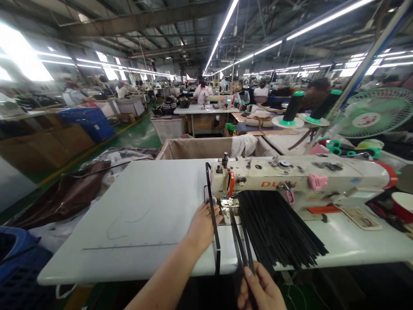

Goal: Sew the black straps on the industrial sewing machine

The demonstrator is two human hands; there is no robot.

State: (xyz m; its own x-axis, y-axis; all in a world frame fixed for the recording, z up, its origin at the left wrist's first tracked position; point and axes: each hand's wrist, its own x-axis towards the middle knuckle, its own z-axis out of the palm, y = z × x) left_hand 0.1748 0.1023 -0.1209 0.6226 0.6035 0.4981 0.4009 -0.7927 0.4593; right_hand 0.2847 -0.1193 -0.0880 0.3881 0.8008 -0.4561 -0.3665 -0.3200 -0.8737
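My left hand lies flat on the white sewing table, fingers at the needle area of a cream sewing machine, touching a long black strap that loops up behind the machine head. My right hand at the table's front edge pinches two thin black strips that run up to the presser foot. A thick fan of several black strips lies on the table under the machine arm, just right of both hands.
Two black thread cones stand behind the machine, a green fan to the right, a red bowl at far right. A fabric-lined bin sits behind the table, blue crates at left. Other people work at distant tables.
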